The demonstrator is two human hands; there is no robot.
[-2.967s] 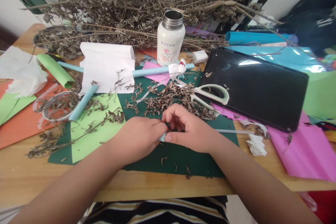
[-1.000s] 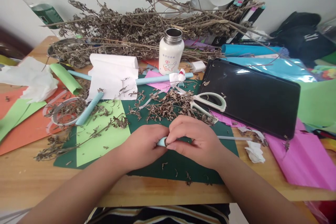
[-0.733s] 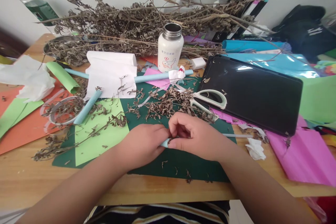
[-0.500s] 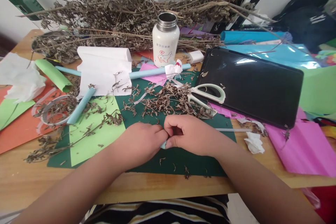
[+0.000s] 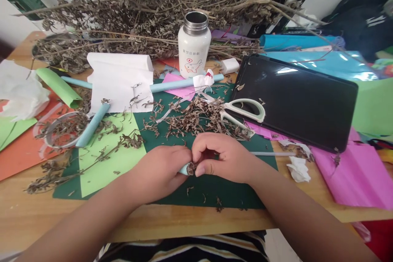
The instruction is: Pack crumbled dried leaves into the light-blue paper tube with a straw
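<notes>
My left hand [image 5: 158,172] is closed around a light blue paper tube [image 5: 184,168], whose end pokes out between my hands. My right hand [image 5: 219,157] pinches a small clump of dried leaves [image 5: 191,168] against the tube's open end. Both hands rest over a dark green cutting mat [image 5: 211,190]. A pile of crumbled dried leaves [image 5: 196,118] lies on the mat just beyond my fingers. White-handled scissors [image 5: 244,112] lie to the right of that pile.
A white bottle [image 5: 194,49] stands behind the pile, with a big bundle of dried branches [image 5: 147,12] along the back. A black tablet [image 5: 296,100] lies at right over pink paper [image 5: 356,176]. At left are blue tubes [image 5: 92,125], a tape ring [image 5: 61,131], white tissue [image 5: 119,82].
My hands stay together at the same spot on the mat. The right thumb and fingers have shifted at the tube's end, where a clump of dried leaves now shows. The camera view swayed slightly.
</notes>
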